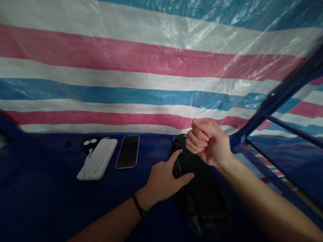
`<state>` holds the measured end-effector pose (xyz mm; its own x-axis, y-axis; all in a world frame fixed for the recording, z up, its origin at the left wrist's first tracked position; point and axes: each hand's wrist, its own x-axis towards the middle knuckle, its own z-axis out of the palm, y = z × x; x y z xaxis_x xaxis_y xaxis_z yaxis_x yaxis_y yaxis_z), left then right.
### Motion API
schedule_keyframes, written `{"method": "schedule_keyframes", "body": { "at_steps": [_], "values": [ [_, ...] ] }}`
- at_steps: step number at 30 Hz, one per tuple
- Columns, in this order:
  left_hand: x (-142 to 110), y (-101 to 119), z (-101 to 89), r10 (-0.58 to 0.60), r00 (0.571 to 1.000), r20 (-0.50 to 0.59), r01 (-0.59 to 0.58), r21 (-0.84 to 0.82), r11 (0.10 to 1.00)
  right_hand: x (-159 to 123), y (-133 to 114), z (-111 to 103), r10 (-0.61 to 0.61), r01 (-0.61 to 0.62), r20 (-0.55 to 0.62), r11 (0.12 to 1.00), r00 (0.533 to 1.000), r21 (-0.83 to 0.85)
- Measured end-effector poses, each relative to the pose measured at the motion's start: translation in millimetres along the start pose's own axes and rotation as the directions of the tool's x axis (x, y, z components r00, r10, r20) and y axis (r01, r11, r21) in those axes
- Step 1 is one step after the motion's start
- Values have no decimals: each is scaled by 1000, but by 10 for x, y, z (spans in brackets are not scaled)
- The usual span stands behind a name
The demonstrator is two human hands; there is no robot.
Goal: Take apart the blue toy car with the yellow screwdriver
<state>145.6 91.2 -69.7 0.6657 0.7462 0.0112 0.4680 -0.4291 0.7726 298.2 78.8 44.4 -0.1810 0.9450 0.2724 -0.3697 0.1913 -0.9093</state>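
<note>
Holding both hands at a long black plastic object [202, 188] on the dark blue surface [63, 201], right of a black-screened phone [128, 152].
Touching its left side with the left hand [161, 178], grip open, thumb and forefinger apart; closing the right hand [208, 139] above, apparently around a thin dark shaft [188, 156].

Glossy and matt plastics
Beyond the fingers [177, 155], the striped sheet [141, 60] looks like woven plastic — glossy, creased; under them, the black object [203, 188] seems plastic too — mostly matt.
</note>
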Motion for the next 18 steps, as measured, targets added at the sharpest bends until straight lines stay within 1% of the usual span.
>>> {"method": "schedule_keyframes", "body": {
  "at_steps": [6,10,14,16,17,18],
  "values": [
    [2,-16,11,16,1000,-7,-16,4,1000,-14,80,-5,20,-20,44,1000,999,2],
    [0,-13,17,19,1000,-6,-18,13,1000,-20,101,3,-3,4,106,1000,994,-7],
    [-6,-3,11,-5,1000,-1,5,28,1000,-30,148,22,-32,37,101,998,994,-50],
    [-5,-1,8,-7,1000,-2,7,23,1000,-32,138,20,-36,52,104,985,994,-163],
    [-4,0,7,-5,1000,-4,5,20,1000,-33,115,15,-40,70,118,960,992,-269],
    [-3,0,6,-4,1000,-7,4,16,1000,-34,80,8,-55,107,137,907,989,-408]
  ]
}}
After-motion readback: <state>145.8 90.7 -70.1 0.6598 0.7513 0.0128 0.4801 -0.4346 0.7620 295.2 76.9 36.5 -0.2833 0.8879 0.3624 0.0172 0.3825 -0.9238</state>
